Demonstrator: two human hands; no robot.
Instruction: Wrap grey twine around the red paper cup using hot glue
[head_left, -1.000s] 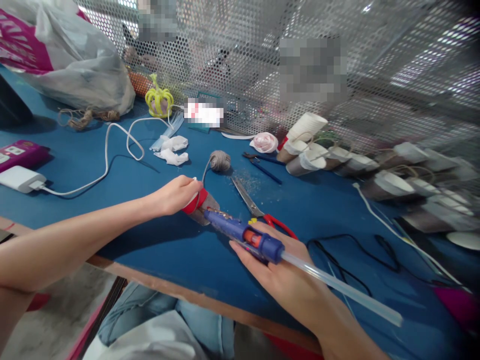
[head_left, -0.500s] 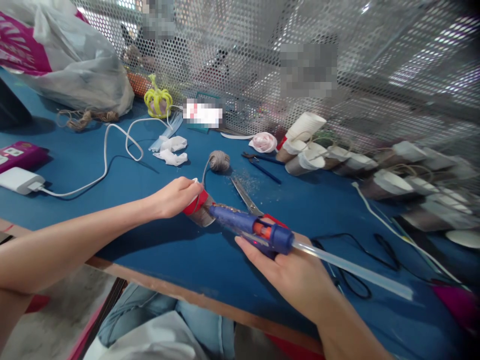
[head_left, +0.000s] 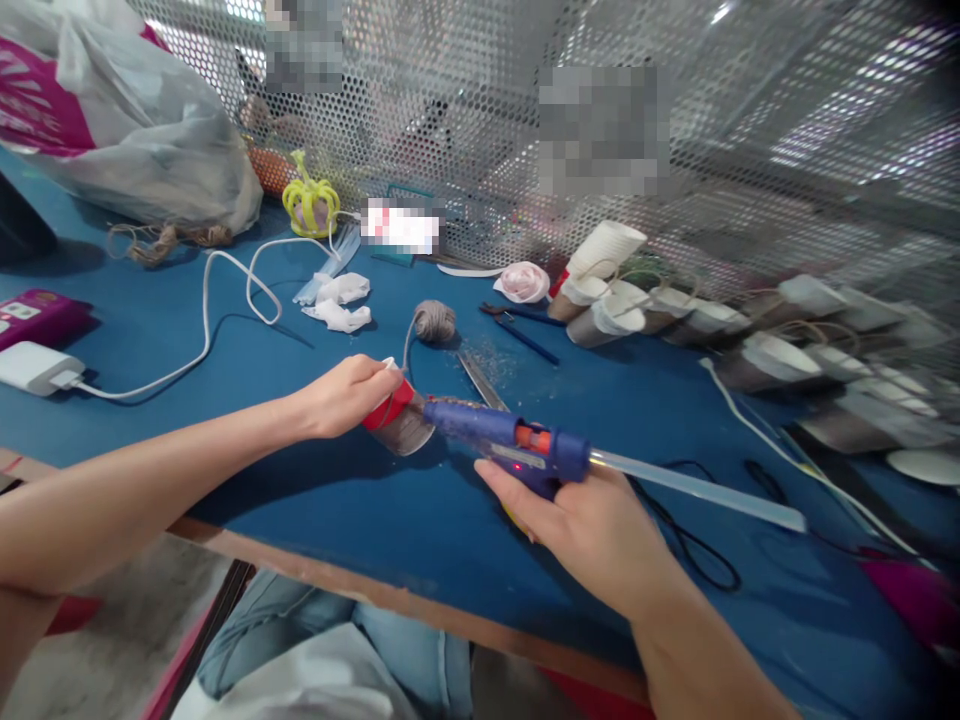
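My left hand (head_left: pixel 356 393) is closed around a tilted paper cup (head_left: pixel 405 430), red at its upper part and grey-brown toward its base. In my right hand (head_left: pixel 577 525) is a blue hot glue gun (head_left: pixel 487 430), its nozzle at the cup's side; I cannot tell whether the tip touches. A long clear glue stick (head_left: pixel 697 490) sticks out of the gun's back, and a small red light glows on its body. Grey cord runs from behind the cup to a ball of cord (head_left: pixel 435 321). Scissors (head_left: pixel 482 381) lie partly hidden behind the gun.
Blue-handled pliers (head_left: pixel 525 330) and a pale pink fabric rose (head_left: pixel 523 282) lie farther back. Several wrapped cups (head_left: pixel 772 362) stand at the right. A white cable (head_left: pixel 206 310) crosses the left side near a plastic bag (head_left: pixel 172 130). Perforated metal (head_left: pixel 465 130) borders the table's back.
The glue gun has turned slightly, its back end and glue stick rising a little, while its nozzle stays by the cup. The left hand keeps its hold. The view has shifted slightly.
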